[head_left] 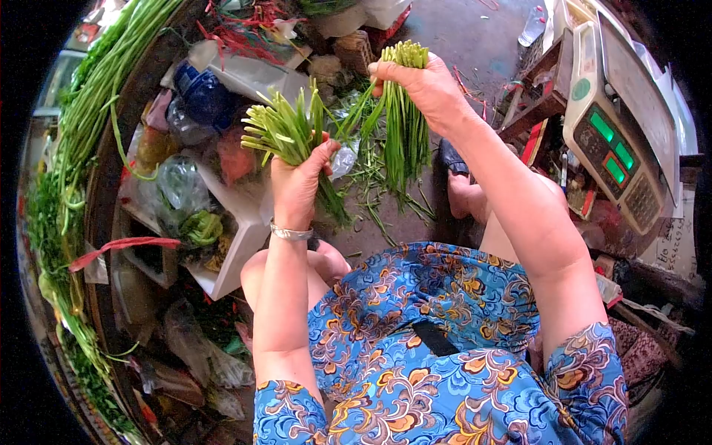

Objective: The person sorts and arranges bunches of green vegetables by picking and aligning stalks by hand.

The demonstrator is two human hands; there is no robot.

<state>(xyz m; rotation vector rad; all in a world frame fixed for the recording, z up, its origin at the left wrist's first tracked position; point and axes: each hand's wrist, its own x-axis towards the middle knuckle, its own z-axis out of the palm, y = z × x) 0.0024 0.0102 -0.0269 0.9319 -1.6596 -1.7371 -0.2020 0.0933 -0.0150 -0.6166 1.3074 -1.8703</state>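
My left hand (302,178), with a silver bracelet at the wrist, is closed around a bunch of garlic chives (285,133). Its pale cut ends fan upward and its leaf tips hang below the fist. Higher and to the right, my right hand (419,80) grips a second chive bunch (404,141) near its cut ends, and the long green leaves dangle down. A few strands slant out from this bunch toward the left one. Loose trimmings (371,178) are scattered on the floor beneath both hands.
A digital scale (619,141) with lit green figures stands at right. Long green stalks (93,111) lie along the left shelf. White foam boxes (241,230), plastic bags (182,182) and a blue container (204,96) crowd the left side. Red ties (245,33) lie at the top.
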